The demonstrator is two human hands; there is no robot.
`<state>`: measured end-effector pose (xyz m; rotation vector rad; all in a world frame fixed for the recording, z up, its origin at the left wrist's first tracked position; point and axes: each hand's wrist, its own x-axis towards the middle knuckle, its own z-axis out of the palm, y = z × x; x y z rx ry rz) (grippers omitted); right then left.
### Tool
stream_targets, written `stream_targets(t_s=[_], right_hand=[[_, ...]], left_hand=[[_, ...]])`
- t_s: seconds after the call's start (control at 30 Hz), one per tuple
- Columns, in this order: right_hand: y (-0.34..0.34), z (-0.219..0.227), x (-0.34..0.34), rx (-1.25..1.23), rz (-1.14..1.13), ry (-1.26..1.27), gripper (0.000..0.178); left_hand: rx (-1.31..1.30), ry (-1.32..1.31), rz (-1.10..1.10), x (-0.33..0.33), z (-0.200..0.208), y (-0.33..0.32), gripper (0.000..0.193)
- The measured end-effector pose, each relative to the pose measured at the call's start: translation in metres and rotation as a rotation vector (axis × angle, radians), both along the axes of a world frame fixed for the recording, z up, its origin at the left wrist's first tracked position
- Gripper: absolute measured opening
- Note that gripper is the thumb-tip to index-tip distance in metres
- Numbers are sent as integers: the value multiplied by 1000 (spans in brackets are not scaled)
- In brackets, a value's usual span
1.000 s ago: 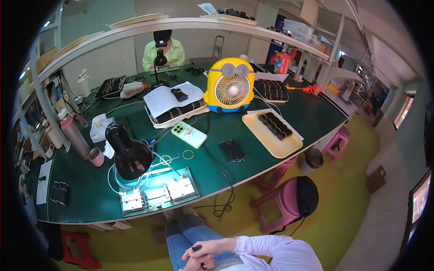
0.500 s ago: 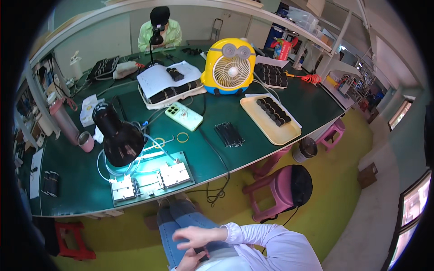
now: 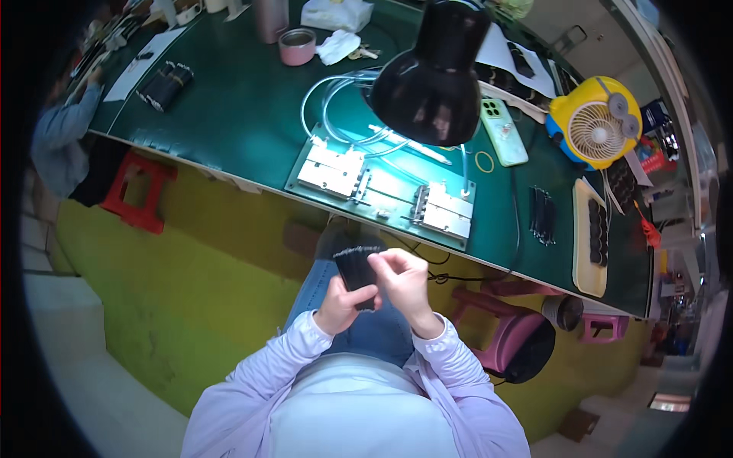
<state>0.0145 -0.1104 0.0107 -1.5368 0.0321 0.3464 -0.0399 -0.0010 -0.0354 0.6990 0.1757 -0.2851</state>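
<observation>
Over my lap I hold a bundle of thin black rods (image 3: pixel 353 267) with pale, metallic-looking tips along its upper end. My left hand (image 3: pixel 341 305) is closed around the lower part, thumb across the front. At the bundle's upper right edge, my right hand (image 3: pixel 405 284) is closed in a pinch against it; whether one rod is singled out there I cannot tell. Beyond my hands, at the table edge, lies a metal fixture plate (image 3: pixel 377 224) with two silver clamp blocks and clear blue-tinted tubing (image 3: pixel 324 114).
A black lamp (image 3: pixel 427 91) hangs over the fixture. On the green table (image 3: pixel 229 114) are more black rods (image 3: pixel 543 216), a phone (image 3: pixel 504 131), a yellow fan (image 3: pixel 595 126), a cream tray (image 3: pixel 588 267) and a pink cup (image 3: pixel 297 47). Another person's sleeve (image 3: pixel 65 141) shows at left. A pink stool (image 3: pixel 496 328) stands right.
My view has swung left and down. Both hands have come up from close to my body, and the black bundle, mostly hidden before, now shows between them.
</observation>
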Motion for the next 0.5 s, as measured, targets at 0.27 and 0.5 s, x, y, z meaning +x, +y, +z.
stream_targets(t_s=[0.27,0.5], right_hand=[[8,12,15,31,-19,13,13],[16,11,25,34,-98,-48,15]], left_hand=[[-201,-38,80,21,5,-3,20],[-221,-90,130,35,4,-2,19]])
